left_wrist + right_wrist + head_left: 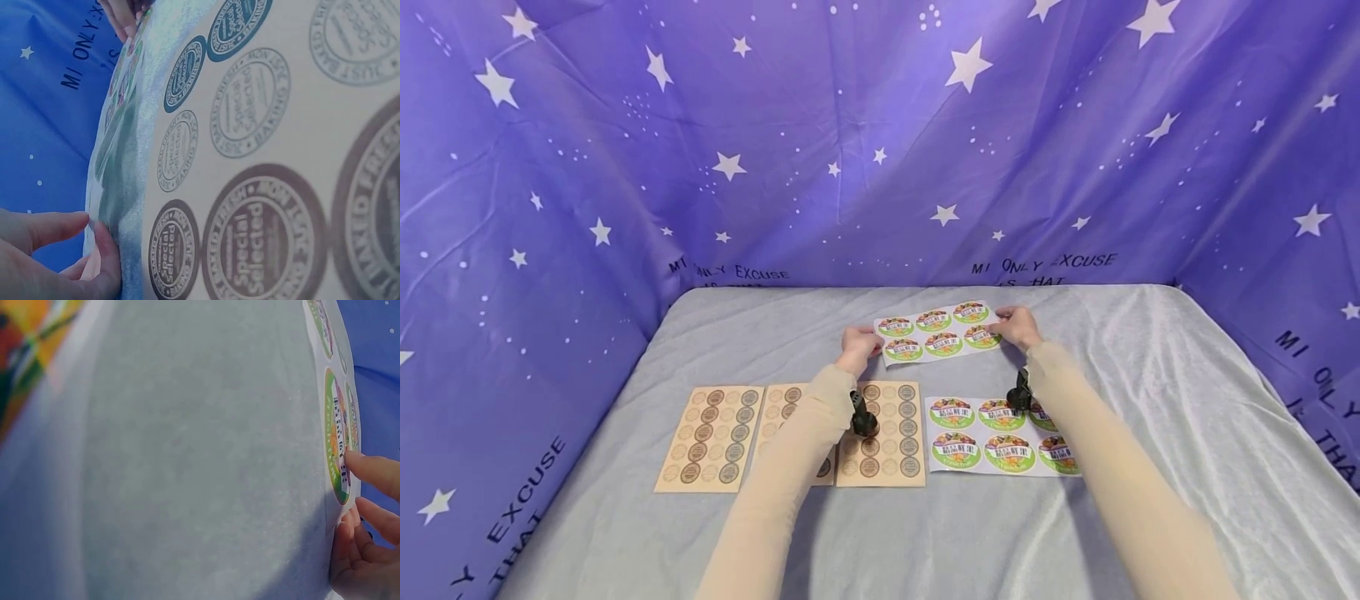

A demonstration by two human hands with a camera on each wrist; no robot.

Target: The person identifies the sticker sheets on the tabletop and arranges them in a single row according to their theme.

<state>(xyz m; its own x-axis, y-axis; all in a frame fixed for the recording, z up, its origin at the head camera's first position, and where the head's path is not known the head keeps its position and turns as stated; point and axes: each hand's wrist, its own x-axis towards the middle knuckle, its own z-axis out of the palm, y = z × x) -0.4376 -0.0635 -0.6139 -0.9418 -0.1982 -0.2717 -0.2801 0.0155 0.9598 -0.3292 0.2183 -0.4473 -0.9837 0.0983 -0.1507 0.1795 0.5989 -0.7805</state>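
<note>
A sheet of oval fruit stickers [943,344] spans between both hands at the far part of the table. My left hand [860,348] pinches its left edge between thumb and finger, which the left wrist view shows close up. At the opposite edge my right hand [1019,327] holds the sheet, one fingertip over a sticker [338,434] and other fingers at the border. A second fruit sticker sheet [985,472] lies nearer, partly covered by the right forearm and its wrist camera.
To the left, three tan sheets of round stickers [698,442] lie side by side, the middle one partly hidden by the left forearm. A grey cloth [625,533] covers the table. Behind and beside it hangs a purple curtain [820,108] with white stars.
</note>
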